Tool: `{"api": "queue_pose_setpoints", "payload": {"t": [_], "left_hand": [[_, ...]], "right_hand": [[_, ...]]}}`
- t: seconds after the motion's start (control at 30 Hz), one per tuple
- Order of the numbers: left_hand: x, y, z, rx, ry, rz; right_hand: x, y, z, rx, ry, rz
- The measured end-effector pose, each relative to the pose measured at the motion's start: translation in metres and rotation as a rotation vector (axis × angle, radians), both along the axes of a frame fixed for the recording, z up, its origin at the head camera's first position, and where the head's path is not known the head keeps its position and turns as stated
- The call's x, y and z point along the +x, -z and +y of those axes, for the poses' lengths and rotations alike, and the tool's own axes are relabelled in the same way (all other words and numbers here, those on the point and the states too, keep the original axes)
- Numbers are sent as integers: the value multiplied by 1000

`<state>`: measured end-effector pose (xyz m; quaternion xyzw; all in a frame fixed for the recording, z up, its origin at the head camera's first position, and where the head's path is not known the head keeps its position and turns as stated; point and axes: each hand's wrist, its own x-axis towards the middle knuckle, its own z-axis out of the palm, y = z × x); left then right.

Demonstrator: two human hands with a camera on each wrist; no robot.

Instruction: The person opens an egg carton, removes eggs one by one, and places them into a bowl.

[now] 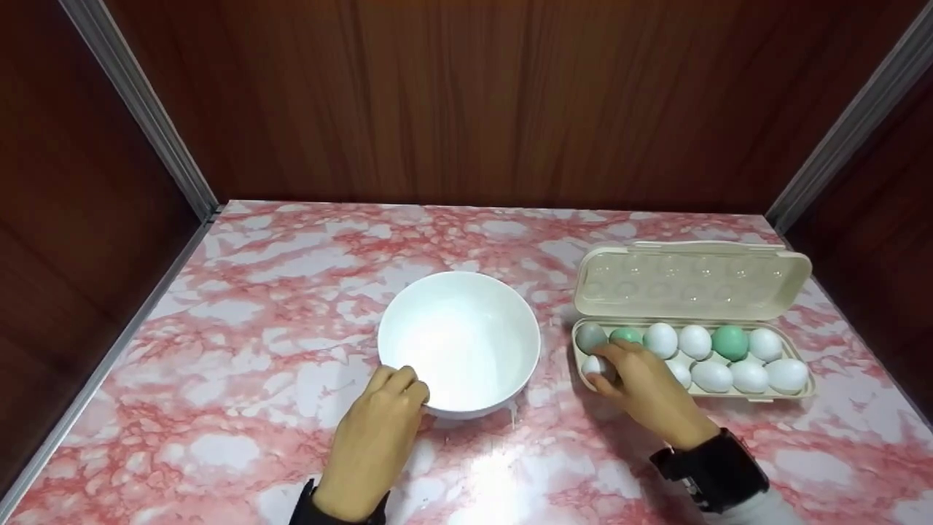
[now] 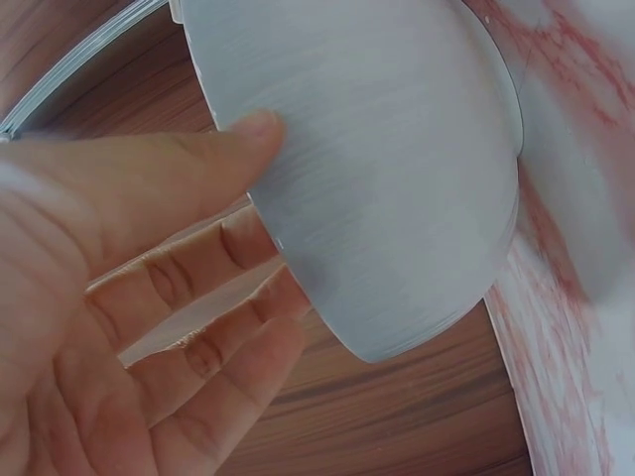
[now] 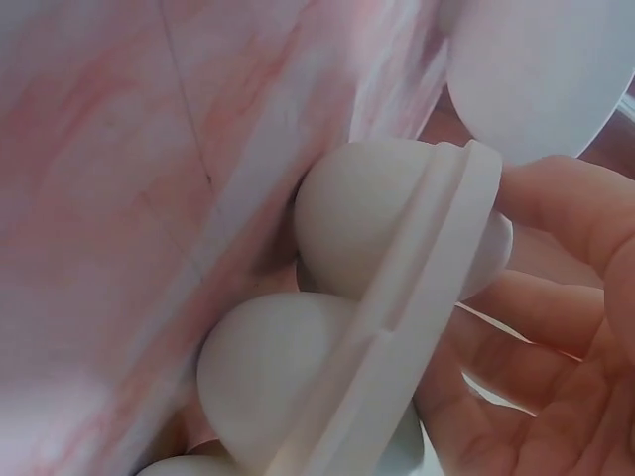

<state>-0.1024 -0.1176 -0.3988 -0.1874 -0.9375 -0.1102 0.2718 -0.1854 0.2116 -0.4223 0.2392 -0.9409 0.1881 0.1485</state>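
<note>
A white bowl (image 1: 466, 343) stands on the table, and my left hand (image 1: 379, 430) pinches its near-left rim. In the left wrist view the thumb (image 2: 256, 139) lies on the bowl's outer wall, with the other fingers behind the rim. To the right is an open egg carton (image 1: 758, 397) holding several white and green eggs. My right hand (image 1: 649, 390) reaches over its left end, thumb and fingers about the white egg (image 1: 594, 367) in the front left cup. That egg (image 3: 488, 260) still sits in its cup in the right wrist view. The hand hides part of the front row.
The carton's lid (image 1: 692, 284) is tipped back behind the eggs. A red and white marbled table (image 1: 277, 321) carries everything, with wooden panels (image 1: 466, 102) and metal corner strips around it. The bowl stands left of the carton, with a gap between them.
</note>
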Motion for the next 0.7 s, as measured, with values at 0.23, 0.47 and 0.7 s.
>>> {"api": "queue_pose_setpoints", "payload": {"t": [0.23, 0.47, 0.7], "left_hand": [[0, 0, 1, 1, -6, -14], [0, 0, 1, -2, -5, -7], [0, 2, 1, 23, -7, -10]], "right_hand": [[1, -1, 2, -37, 17, -34], [3, -5, 1, -59, 36, -20], [5, -13, 1, -110, 84, -25]]}}
